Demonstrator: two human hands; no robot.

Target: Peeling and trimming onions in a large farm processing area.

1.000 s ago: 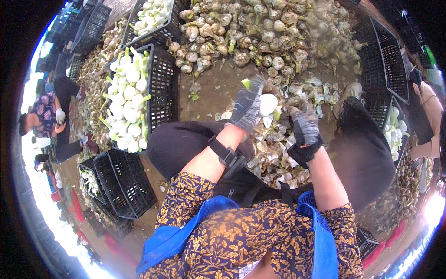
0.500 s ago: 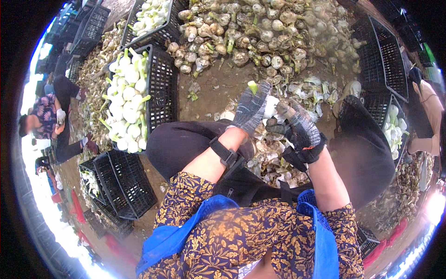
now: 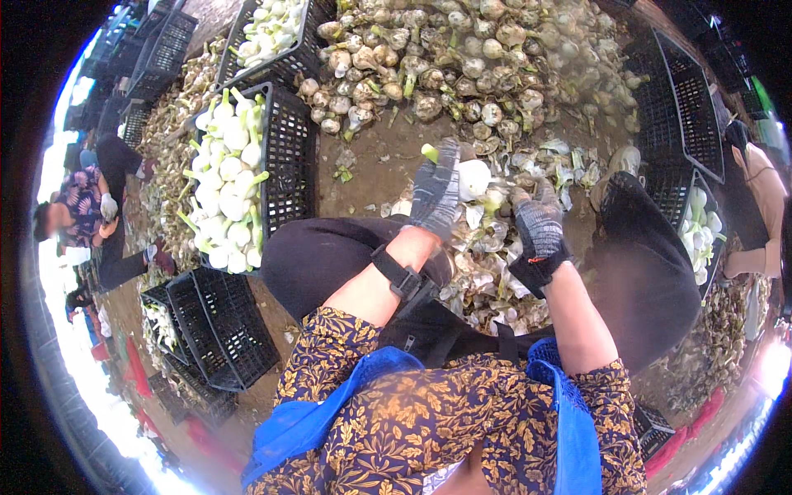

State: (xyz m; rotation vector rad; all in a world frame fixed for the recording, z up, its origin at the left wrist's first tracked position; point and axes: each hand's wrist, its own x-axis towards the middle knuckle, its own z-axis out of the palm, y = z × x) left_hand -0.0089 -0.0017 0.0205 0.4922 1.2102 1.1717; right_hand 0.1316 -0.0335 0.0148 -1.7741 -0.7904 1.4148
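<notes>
My left hand [image 3: 437, 196], in a grey knit glove, is wrapped round a garlic bulb [image 3: 474, 179]. The bulb's white, smooth side faces right, and its cut green stem [image 3: 430, 153] pokes out past my fingers on the left. Just right of the bulb is my right hand [image 3: 539, 221], also gloved, with its fingers curled and apart from the bulb. What those fingers hold, if anything, I cannot make out. Below and between both hands lies a heap of loose garlic skins [image 3: 478, 285].
Unpeeled garlic [image 3: 445, 58] is piled ahead. A black crate [image 3: 289, 165] of cleaned white bulbs [image 3: 231, 177] stands at left, with another crate [image 3: 309, 45] behind it. Stacked crates [image 3: 219, 326] sit lower left; more crates [image 3: 693, 99] stand right. Another person [image 3: 82, 198] sits far left.
My right hand has drawn back from the bulb, to the right and slightly down. My left hand has shifted a little left with the bulb, whose white side now shows more.
</notes>
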